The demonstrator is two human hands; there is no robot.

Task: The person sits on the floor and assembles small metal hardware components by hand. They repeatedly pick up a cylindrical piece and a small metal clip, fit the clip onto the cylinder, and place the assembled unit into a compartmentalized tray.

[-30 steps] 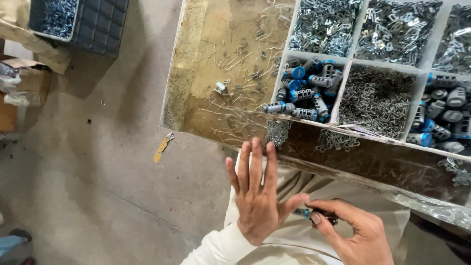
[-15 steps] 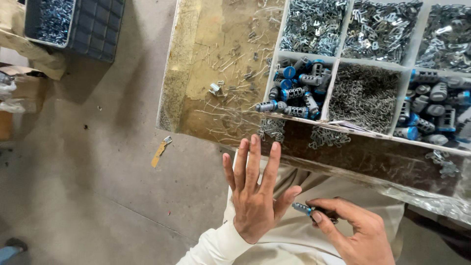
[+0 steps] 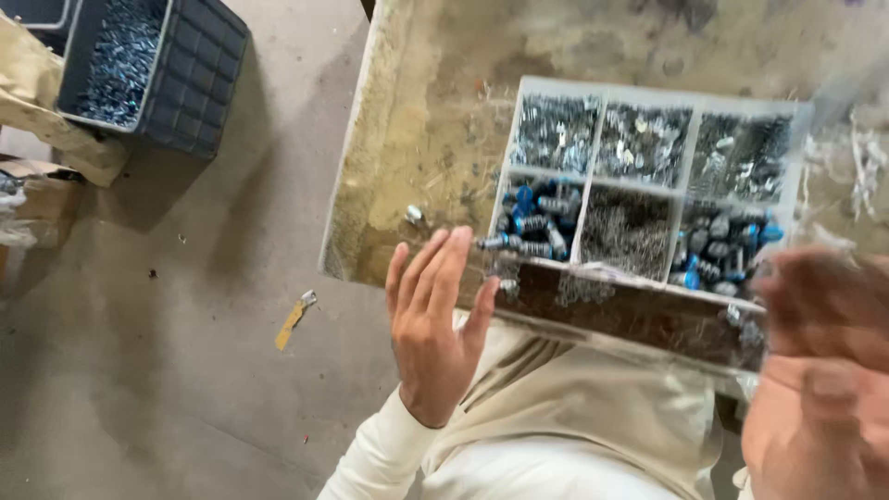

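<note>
The left hand (image 3: 435, 333) is hanging open and empty, fingers spread, at the lower middle. The white parts tray (image 3: 593, 181) is sitting just above it. The right hand (image 3: 820, 370) is blurring at the lower right, so I cannot tell its grip.

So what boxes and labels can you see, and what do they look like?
White plastic six-compartment tray: on the workbench, holding silver and blue metal parts.
Dark grey plastic crate: on the floor, top left, rectangular, holding small metal parts.
Brown cardboard box: left edge, partly seen.
Labels, signs, screens: none.
</note>
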